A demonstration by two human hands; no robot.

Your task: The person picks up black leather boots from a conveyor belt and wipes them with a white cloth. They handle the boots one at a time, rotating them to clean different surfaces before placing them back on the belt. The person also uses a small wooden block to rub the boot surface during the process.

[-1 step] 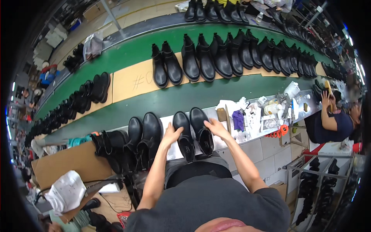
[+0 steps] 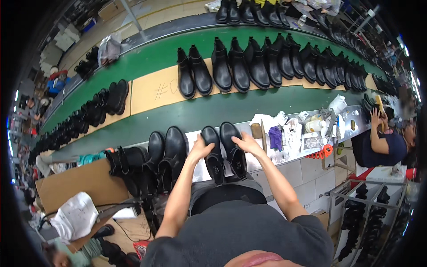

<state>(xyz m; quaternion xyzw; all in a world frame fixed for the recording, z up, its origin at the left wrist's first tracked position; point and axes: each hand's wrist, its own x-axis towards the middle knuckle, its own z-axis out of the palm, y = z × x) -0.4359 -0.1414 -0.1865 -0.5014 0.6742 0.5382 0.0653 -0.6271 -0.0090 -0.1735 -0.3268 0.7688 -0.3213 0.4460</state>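
At the middle of the head view, my left hand (image 2: 201, 148) holds the left boot (image 2: 212, 147) by its outer side, thumb on top; my right hand (image 2: 247, 144) holds the right boot (image 2: 231, 135) the same way. Both black boots sit side by side at the near table (image 2: 198, 172), toes toward twelve o'clock. I see another black pair (image 2: 176, 144) at nine o'clock, a purple cloth (image 2: 275, 137) toward three, and a boot row (image 2: 258, 66) at twelve to one, on cardboard (image 2: 147, 92).

Purple cloth (image 2: 275, 138) and brown block (image 2: 256, 131) on the desk (image 2: 284, 159), bottle (image 2: 314, 125) farther right, co-worker (image 2: 391, 146) in dark shirt beyond, metal rack (image 2: 372, 201) lower right, cardboard (image 2: 80, 182) lower left, crumpled white thing (image 2: 76, 218) below it, perhaps a bag
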